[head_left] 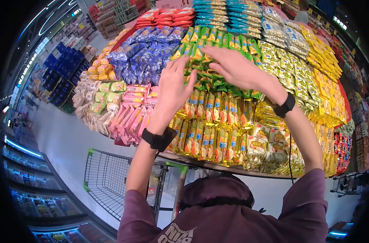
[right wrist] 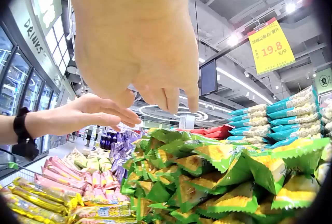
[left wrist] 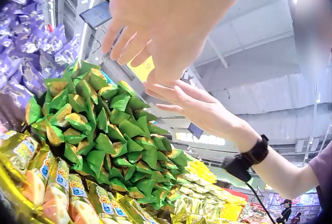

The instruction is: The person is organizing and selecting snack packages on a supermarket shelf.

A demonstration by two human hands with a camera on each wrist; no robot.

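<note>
Both hands hover over a heap of green-and-yellow snack packets [head_left: 211,83] on a large store display. My left hand [head_left: 173,83], fingers extended, is above the heap's left side, where it borders purple-wrapped packets [head_left: 146,60]. Opposite it, my right hand [head_left: 237,67] reaches in from the right with straight fingers angled toward the left one. In the right wrist view, the right fingers hang over the green packets [right wrist: 207,177], with a gap between. Neither hand holds anything.
Gold-wrapped snack bars [head_left: 211,137] line the near edge, with pink packets [head_left: 132,105] to their left. Blue bags [head_left: 211,12] and red bags [head_left: 166,17] are stacked at the back. A wire shopping cart [head_left: 107,178] stands front left. A yellow price sign [right wrist: 271,47] hangs overhead.
</note>
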